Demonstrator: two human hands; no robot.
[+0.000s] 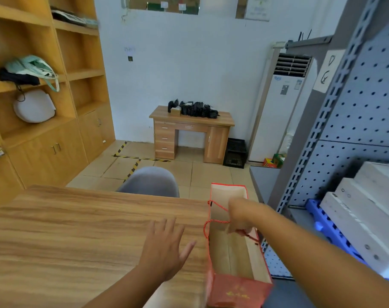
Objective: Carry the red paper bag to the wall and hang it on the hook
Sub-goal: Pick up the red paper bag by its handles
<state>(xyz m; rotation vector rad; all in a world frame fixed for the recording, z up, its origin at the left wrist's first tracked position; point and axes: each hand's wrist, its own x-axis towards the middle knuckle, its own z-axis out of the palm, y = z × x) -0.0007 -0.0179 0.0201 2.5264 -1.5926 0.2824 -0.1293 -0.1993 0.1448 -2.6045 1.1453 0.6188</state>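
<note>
- Red paper bag [238, 258] sits at the right edge of the wooden table [77, 230], mouth open toward me; whether it rests on the tabletop or hangs just off the edge I cannot tell.
- My right hand [239, 215] is over the bag's open mouth, fingers closed in a pinch on the red cord handles [213, 222].
- My left hand [166, 247] is spread flat, palm down, over the tabletop near its right edge, just beside the bag and not touching it.
- Grey chair [151, 181] back shows past the table's far edge.
- Grey pegboard rack [355, 107] stands right of the bag; white boxes [367, 210] stacked on its lower shelf.
- Far white wall [189, 63] has a small desk [192, 132] against it.
</note>
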